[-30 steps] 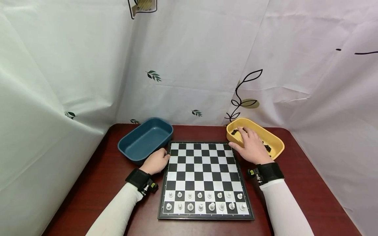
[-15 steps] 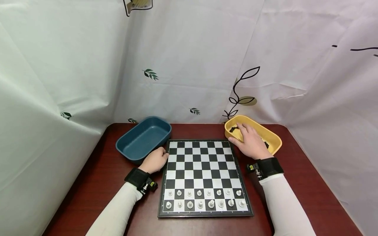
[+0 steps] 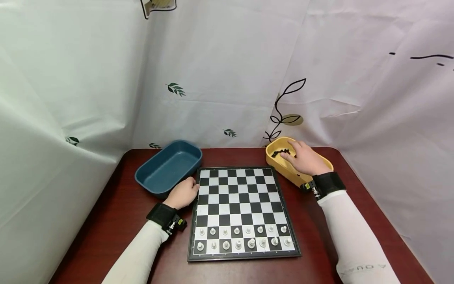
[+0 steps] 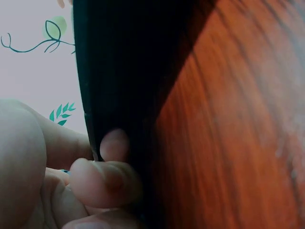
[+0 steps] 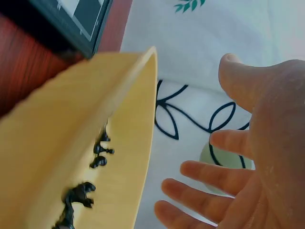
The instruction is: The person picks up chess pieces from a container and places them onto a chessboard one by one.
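A black-and-white chessboard (image 3: 234,198) lies on the table, with white chess pieces (image 3: 251,243) standing in the two rows closest to the person. My left hand (image 3: 182,193) grips the board's left edge; in the left wrist view its curled fingers (image 4: 102,183) meet the dark board side (image 4: 114,71). Over the yellow bin (image 3: 283,169), beyond the board's far right corner, my right hand (image 3: 307,159) hovers with fingers spread. Its palm and fingers hold nothing in the right wrist view. Black chess pieces (image 5: 78,193) lie on the bin's floor, partly hidden by that hand in the head view.
A dark blue bin (image 3: 168,167) stands behind the left hand, near the board's far left corner. The reddish-brown table (image 3: 138,209) ends at the back against a white patterned cloth (image 3: 227,71). Both wrists carry black straps with small cameras.
My right hand has lifted and shifted right over the yellow bin, revealing more black pieces at its left end. My left hand keeps its grip on the board. The head view has shifted slightly.
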A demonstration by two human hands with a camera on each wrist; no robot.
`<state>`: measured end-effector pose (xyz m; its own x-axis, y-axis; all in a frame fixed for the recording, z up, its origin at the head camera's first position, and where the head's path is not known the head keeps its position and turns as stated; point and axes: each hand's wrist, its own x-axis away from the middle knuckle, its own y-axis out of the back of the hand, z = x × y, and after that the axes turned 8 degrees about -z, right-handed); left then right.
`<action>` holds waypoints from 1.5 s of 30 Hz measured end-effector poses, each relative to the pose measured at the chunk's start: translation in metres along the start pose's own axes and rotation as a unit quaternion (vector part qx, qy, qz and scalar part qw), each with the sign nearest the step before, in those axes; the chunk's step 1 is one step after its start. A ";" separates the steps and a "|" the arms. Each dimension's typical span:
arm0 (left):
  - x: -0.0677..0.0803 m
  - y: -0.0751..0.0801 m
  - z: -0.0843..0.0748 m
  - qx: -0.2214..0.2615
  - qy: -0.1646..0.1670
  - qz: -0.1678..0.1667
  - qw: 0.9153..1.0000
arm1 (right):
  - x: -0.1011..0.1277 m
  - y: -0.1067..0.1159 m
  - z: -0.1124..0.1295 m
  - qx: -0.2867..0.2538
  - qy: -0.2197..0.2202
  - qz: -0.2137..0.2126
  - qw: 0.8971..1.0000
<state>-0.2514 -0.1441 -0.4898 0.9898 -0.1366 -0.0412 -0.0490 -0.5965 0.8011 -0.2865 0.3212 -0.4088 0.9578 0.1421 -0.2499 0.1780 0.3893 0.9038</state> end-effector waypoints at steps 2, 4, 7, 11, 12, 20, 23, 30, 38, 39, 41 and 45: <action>0.000 0.000 0.002 -0.005 -0.004 -0.004 1.000 | -0.006 0.002 -0.003 0.010 -0.001 0.015 1.000; -0.002 0.000 0.003 -0.012 -0.009 -0.008 1.000 | -0.012 0.004 -0.006 0.024 -0.004 0.032 0.999; -0.002 -0.001 0.005 -0.018 -0.013 -0.012 1.000 | -0.019 0.005 -0.011 0.039 -0.004 0.056 0.998; -0.002 -0.001 0.006 -0.022 -0.014 -0.014 1.000 | -0.025 0.004 -0.018 0.051 -0.001 0.086 0.995; -0.002 -0.002 0.006 -0.024 -0.015 -0.014 0.999 | -0.027 0.003 -0.020 0.053 0.001 0.091 0.994; -0.005 -0.002 0.007 -0.029 -0.020 -0.016 0.999 | -0.037 -0.007 -0.034 0.053 0.004 0.127 0.990; -0.006 -0.003 0.008 -0.031 -0.022 -0.016 0.999 | -0.040 -0.010 -0.038 0.058 0.000 0.146 0.988; -0.005 -0.002 0.007 -0.033 -0.023 -0.015 0.999 | -0.047 -0.016 -0.046 0.067 0.032 0.185 0.980; -0.003 -0.002 0.005 -0.033 -0.017 -0.014 0.999 | -0.050 -0.015 -0.043 0.084 0.047 0.207 0.974; -0.003 -0.002 0.005 -0.032 -0.015 -0.013 0.999 | -0.050 -0.015 -0.044 0.083 0.048 0.210 0.973; -0.003 -0.002 0.004 -0.030 -0.014 -0.011 0.999 | -0.050 -0.015 -0.045 0.084 0.051 0.214 0.972; -0.003 -0.002 0.003 -0.029 -0.018 -0.012 0.999 | -0.048 -0.017 -0.048 0.070 0.047 0.224 0.971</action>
<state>-0.2543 -0.1449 -0.4934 0.9852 -0.1508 -0.0819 -0.0155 -0.5533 0.8328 -0.3469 0.3517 -0.4291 0.9227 0.3530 0.1549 -0.2169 0.1432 0.9656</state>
